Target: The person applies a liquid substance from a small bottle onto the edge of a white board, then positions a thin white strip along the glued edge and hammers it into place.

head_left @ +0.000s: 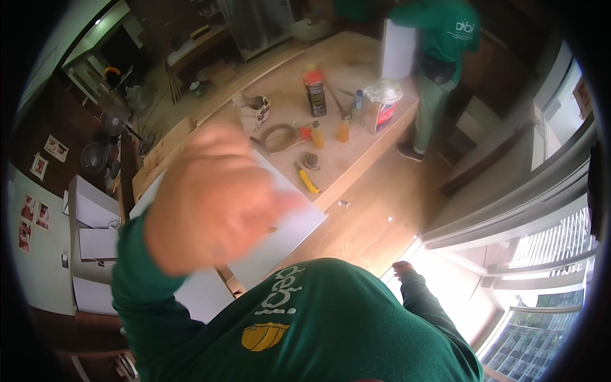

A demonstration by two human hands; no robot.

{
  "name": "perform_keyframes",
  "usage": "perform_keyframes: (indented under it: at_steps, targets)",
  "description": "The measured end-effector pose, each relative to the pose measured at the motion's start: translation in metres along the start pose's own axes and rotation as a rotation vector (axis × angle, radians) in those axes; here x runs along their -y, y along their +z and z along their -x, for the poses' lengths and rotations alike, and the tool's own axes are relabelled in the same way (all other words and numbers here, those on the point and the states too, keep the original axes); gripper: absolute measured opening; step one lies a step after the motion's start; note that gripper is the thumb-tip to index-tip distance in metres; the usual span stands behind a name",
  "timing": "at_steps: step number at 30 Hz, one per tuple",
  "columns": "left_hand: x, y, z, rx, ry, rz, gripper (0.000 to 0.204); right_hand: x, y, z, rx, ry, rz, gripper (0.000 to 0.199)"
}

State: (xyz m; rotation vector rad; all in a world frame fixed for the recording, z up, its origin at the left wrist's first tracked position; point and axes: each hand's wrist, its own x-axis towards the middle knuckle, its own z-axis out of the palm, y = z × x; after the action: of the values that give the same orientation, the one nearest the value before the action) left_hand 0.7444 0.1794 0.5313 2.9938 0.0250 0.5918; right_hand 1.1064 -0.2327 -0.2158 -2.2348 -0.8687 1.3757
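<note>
My left hand (213, 194) is raised close to the camera and smeared by motion. Its fingers look curled, with the thumb side jutting right; I cannot make out anything in it. Under it lies a white panel (296, 228), partly hidden by the hand and forearm. My right hand (402, 268) hangs low by my side, small in view, and its fingers are hard to read. On the wooden worktop (356, 167), beyond the panel, are a yellow cutter knife (309, 181), a dark round roll (310, 160) and a coil of brown edging strip (278, 138).
Farther back stand orange-yellow bottles (343, 128), a red and black can (314, 93), a stained pot (255, 112) and a plastic-topped tin (386, 116). A co-worker (442, 57) in green stands by an upright white board (398, 51). Windows (541, 254) line the right.
</note>
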Motion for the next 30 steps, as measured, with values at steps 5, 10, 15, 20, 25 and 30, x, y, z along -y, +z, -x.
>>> perform_keyframes:
  at_steps: [5,10,15,20,25,30]
  targets:
    - [0.048,0.143,0.133,0.006,-1.006,0.554,0.043,0.096,0.041,-0.007,0.056,0.332,-0.186,0.032]
    - [0.034,0.256,0.227,0.006,-1.224,0.721,0.02,0.069,0.001,0.022,0.148,0.393,0.115,0.043]
    - [0.021,0.276,0.276,-0.115,-0.991,0.629,0.054,0.096,-0.043,0.003,0.067,0.277,0.332,0.044]
    - [0.026,0.288,0.272,-0.337,-1.156,0.697,0.034,0.119,-0.076,-0.054,-0.066,0.254,0.003,0.042]
    - [-0.003,0.261,0.248,-0.31,-1.345,0.596,0.027,0.19,-0.031,-0.047,-0.069,0.149,-0.24,0.034]
    - [-0.009,0.255,0.234,-0.147,-1.344,0.531,0.043,0.139,-0.018,-0.034,0.085,0.126,0.086,0.038]
